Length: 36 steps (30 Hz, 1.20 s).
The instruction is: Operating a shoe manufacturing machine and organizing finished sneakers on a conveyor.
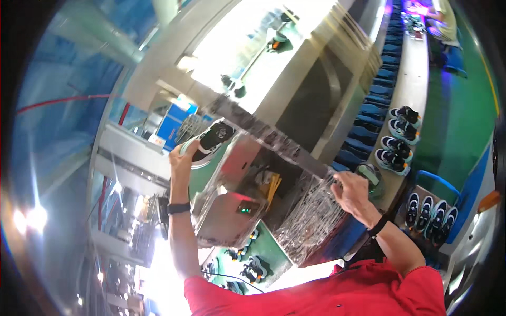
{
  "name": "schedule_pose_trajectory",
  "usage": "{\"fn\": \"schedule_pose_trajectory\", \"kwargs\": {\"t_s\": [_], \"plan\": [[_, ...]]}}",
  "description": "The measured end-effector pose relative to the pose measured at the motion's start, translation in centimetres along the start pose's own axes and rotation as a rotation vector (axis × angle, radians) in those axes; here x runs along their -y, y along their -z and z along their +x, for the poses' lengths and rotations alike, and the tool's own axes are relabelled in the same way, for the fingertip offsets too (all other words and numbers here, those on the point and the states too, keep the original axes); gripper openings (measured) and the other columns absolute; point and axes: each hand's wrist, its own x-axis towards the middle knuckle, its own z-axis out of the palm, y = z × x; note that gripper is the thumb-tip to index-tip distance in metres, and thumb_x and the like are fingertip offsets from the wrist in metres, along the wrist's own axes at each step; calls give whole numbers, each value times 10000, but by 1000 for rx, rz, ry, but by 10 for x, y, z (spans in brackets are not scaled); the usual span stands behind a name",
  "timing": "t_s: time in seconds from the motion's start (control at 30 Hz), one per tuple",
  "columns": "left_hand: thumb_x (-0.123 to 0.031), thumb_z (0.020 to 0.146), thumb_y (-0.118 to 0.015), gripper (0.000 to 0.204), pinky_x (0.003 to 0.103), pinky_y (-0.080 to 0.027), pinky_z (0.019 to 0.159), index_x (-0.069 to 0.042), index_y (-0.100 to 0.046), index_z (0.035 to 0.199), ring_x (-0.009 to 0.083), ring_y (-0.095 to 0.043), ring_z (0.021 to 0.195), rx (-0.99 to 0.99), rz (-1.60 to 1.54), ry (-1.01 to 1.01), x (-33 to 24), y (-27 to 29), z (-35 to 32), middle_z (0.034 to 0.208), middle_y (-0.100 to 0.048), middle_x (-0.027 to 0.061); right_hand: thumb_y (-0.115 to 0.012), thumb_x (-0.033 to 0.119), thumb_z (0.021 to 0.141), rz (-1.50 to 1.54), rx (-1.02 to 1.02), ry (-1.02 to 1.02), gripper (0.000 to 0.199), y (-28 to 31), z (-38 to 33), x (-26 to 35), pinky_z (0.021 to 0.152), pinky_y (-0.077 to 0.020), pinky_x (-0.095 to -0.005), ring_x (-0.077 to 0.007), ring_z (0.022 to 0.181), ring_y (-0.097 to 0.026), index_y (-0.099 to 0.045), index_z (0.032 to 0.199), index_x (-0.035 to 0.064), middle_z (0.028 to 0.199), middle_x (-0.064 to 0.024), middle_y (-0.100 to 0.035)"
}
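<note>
A black sneaker with a pale sole (215, 138) is in my left hand (183, 160), gripped by its heel end, toe pointing up and right. It is raised beside the left end of a long grey bar (269, 138) coated in ragged residue. My right hand (352, 194) is at the bar's right end, fingers curled in. Whatever those fingers hold, if anything, is hidden. Just behind that hand, a dark shoe with a pale green patch (371, 176) sits at the bench edge.
Below the bar stand a metal box with green lights (232, 213) and a mass of stringy residue (311, 221). Several sneakers (400, 137) line the bench at right; others sit on a blue-framed cart (429, 216). A conveyor with dark blue pieces (377, 95) runs away toward a seated co-worker (444, 23).
</note>
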Motion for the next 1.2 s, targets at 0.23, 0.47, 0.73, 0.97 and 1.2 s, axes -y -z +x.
{"fn": "schedule_pose_trajectory", "kwargs": {"t_s": [0.23,0.47,0.73,0.97,1.2], "plan": [[-279,894,-692,431,249,-522,762,73,-622,1133,126,-648,841,-84,-283,-13,-51,82,-160,964,-685,102,-751,362,779,215,87,153,666,10,11,21,941,-469,-409,-356,1131,-569,-488,1307,53,1242,-181,-576],[-277,949,-601,384,251,-483,812,62,-634,1127,132,-620,901,257,-345,258,0,-44,-227,1001,-669,102,-888,268,657,1090,433,-14,793,32,-18,98,1020,-423,-342,-192,1166,-546,-500,1313,50,1225,-81,-601],[-379,994,-510,581,338,-421,989,63,-437,1364,263,-562,1139,315,-269,102,56,-137,-252,1277,-571,192,-829,232,686,336,49,50,607,3,-63,93,868,-502,-422,-384,996,-610,-558,1201,57,1068,-177,-636],[-333,1006,-425,572,455,-237,1145,-3,-305,1457,414,-278,1398,339,-158,-249,103,-152,-282,1536,-234,243,-823,226,686,286,445,-103,745,47,-31,113,909,-482,-431,-393,1088,-591,-469,1306,14,1168,-235,-609],[-340,978,-495,631,531,-250,1124,6,-285,1462,426,-302,1383,331,-119,-297,106,-149,-281,1537,-227,245,-762,244,672,-400,897,-17,670,-5,29,170,816,-516,-450,-404,932,-647,-490,1245,29,976,-226,-671]]}}
